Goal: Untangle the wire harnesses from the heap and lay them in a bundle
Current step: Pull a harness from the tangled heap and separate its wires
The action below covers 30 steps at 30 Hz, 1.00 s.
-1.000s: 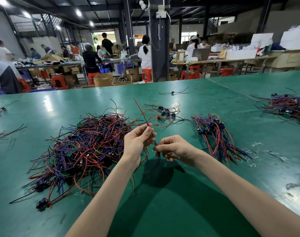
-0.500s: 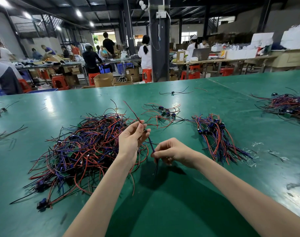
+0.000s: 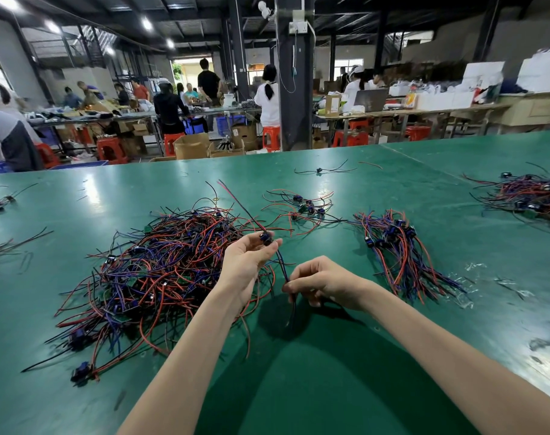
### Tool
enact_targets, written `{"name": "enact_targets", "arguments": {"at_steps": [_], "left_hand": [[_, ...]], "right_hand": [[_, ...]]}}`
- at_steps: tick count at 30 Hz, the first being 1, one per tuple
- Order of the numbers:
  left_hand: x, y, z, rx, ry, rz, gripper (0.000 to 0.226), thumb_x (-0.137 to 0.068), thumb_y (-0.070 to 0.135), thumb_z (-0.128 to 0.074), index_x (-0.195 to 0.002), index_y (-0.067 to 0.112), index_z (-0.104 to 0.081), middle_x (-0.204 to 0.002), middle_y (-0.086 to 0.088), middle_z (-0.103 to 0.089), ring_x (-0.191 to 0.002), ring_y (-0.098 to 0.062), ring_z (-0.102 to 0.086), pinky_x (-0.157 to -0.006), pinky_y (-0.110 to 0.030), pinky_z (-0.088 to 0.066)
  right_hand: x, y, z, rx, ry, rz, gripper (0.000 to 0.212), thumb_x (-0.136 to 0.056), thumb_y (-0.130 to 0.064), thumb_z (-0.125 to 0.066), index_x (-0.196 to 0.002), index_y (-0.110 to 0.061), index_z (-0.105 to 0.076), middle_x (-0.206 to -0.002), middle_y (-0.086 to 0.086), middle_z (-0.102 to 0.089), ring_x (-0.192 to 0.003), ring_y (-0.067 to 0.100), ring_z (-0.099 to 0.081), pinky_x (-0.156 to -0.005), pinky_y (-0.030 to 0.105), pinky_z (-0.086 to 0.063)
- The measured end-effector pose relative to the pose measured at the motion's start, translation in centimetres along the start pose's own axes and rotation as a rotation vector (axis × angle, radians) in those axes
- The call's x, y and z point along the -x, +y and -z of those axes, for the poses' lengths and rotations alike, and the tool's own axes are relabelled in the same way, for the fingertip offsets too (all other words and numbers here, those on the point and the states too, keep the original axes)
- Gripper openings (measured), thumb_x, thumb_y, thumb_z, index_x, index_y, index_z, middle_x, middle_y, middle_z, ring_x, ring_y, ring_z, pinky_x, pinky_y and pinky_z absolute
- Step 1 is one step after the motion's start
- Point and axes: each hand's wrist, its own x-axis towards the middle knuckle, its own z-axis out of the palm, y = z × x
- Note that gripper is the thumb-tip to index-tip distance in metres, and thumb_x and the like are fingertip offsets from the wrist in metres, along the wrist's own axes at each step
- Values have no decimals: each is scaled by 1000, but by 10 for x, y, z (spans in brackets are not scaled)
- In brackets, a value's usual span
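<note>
You have one harness (image 3: 282,266) lifted off the bench (image 3: 330,387) and stretched between your hands. Your left hand (image 3: 247,262), palm up, pinches its dark plug (image 3: 265,238) at the fingertips. Your right hand (image 3: 325,282) has its fingers (image 3: 294,285) curled round the wires lower down, with the loose ends hanging below. The harness sits just beside the right edge of the heap (image 3: 160,271).

The bundle (image 3: 396,249) on your right holds only a modest number of harnesses, laid roughly parallel. The heap is far bigger, so I judge most of the work is left.

It is hard to tell whether the red and black tails rising from the plug are snagged in the heap. A small cluster (image 3: 305,205) lies beyond your hands, and another pile (image 3: 531,197) is cut off at the far right; whether either is yours to sort, I cannot say.
</note>
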Motion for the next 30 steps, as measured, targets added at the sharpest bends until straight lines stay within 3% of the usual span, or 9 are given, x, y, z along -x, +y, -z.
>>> {"name": "enact_targets", "arguments": {"at_steps": [9,18,25,30], "left_hand": [[-2,-1,5,12,-36,49,17,-84,-4,-61,-92,11,-60,-76,-4,-72,-67,-11,-64,-59,-16,-50],[-6,-5,5,-27,40,11,18,-79,-2,-69,-89,10,-61,-71,0,-62,-56,-3,-61,-53,-15,-50],[-6,-7,4,-65,43,-36,17,-79,-4,-68,-89,9,-63,-64,7,-66,-54,-2,-59,-59,-14,-53],[-5,-6,3,-65,55,-77,18,-84,-4,-63,-101,1,-58,-77,-8,-63,-58,-9,-63,-66,-20,-56]], "right_hand": [[1,-2,2,-44,5,-45,15,-77,-3,-70,-65,-11,-69,-60,6,-64,-47,19,-37,-39,20,-33],[-1,-2,2,-93,17,-59,20,-79,0,-68,-62,-10,-66,-58,7,-64,-40,12,-39,-38,18,-32],[-1,-2,2,-59,26,-58,17,-80,-1,-68,-64,-8,-64,-51,-1,-57,-39,10,-37,-38,18,-33],[-3,-2,2,-106,48,-58,19,-80,-1,-67,-64,-9,-65,-55,2,-60,-40,12,-35,-39,17,-31]]}}
